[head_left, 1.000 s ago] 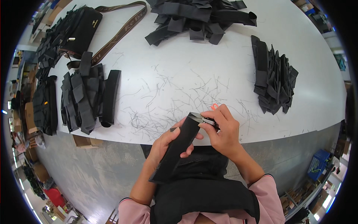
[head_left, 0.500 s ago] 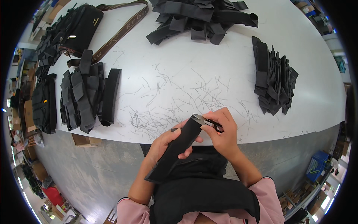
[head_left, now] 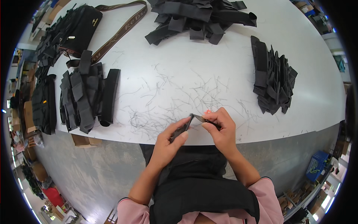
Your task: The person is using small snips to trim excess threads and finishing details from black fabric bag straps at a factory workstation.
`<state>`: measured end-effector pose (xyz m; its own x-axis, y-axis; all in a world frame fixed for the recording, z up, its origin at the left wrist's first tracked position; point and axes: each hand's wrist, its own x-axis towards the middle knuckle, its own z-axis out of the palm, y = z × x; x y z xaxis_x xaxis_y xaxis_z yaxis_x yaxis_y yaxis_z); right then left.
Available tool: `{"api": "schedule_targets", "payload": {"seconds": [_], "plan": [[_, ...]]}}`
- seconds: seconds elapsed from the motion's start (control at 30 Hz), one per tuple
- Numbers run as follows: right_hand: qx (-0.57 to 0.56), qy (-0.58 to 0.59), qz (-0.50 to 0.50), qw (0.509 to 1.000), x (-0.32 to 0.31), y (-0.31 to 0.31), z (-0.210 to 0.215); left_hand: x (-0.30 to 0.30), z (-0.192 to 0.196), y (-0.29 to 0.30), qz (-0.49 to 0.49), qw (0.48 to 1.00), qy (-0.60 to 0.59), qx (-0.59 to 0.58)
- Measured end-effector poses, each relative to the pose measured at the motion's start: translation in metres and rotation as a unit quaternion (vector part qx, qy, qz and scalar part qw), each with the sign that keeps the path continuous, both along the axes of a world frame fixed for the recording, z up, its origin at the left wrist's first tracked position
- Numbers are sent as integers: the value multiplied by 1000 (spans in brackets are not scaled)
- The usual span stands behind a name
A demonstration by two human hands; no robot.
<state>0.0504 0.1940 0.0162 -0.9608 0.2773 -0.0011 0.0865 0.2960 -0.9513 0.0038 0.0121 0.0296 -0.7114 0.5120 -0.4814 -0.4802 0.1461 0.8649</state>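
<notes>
My left hand is closed around a black fabric piece, which is turned nearly edge-on, so most of it is hidden by the fingers. Close to its upper end are the pointed blades of small thread snips, gripped between the thumb and fingers of my right hand. Whether the blade tips touch the fabric, I cannot tell. Many loose cut threads are strewn over the white table just beyond both hands.
Black fabric pieces lie in a left stack, a right stack and a far heap. A black bag with a brown strap sits far left. The white table's curved front edge runs before me.
My left hand has turned the fabric piece from broad side up to nearly edge-on. The snips stay close to its upper end, rotated slightly in my right hand.
</notes>
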Motion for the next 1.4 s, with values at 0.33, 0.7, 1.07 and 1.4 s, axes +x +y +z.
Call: {"api": "schedule_targets", "payload": {"seconds": [0.33, 0.7, 1.07, 1.4], "plan": [[-257, -96, -49, 960, -1, 4, -8, 6, 0, 12, 0, 870, 417, -263], [-528, -224, 10, 819, -34, 3, -7, 3, -11, -47, -67, 970, -18, 235], [-310, -152, -60, 937, -32, -30, -12, 16, -14, 1, 75, 959, -231, 149], [94, -12, 17, 995, 23, -6, 6, 9, -7, 1, 110, 944, -248, 190]]}}
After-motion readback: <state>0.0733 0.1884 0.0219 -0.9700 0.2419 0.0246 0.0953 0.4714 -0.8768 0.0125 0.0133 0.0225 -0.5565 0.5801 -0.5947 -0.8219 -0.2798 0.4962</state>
